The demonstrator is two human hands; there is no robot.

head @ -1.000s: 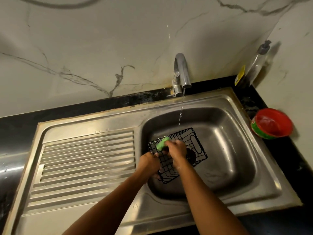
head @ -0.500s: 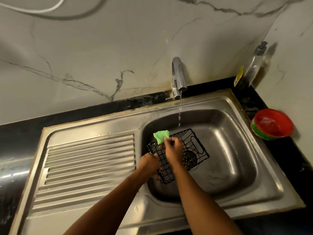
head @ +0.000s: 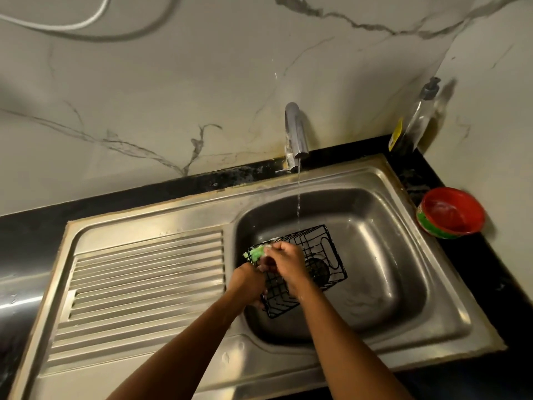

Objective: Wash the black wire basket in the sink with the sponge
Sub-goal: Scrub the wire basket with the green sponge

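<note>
A black wire basket [head: 323, 255] sits tilted inside the steel sink bowl [head: 383, 255], over the drain. My left hand [head: 246, 281] grips the basket's near left rim. My right hand [head: 285, 262] is closed on a green sponge [head: 255, 253] and presses it against the basket's upper left edge. The sponge sticks out to the left of my fingers. A thin stream of water falls from the chrome tap [head: 294, 134] onto the far side of the basket.
A ribbed steel draining board [head: 144, 287] lies left of the bowl. A red bowl [head: 451, 212] and a clear soap bottle [head: 418, 119] stand on the black counter at the right, by the marble wall.
My right hand brought the sponge down from above the basket's far left corner onto its left rim. The left hand kept its grip on the basket.
</note>
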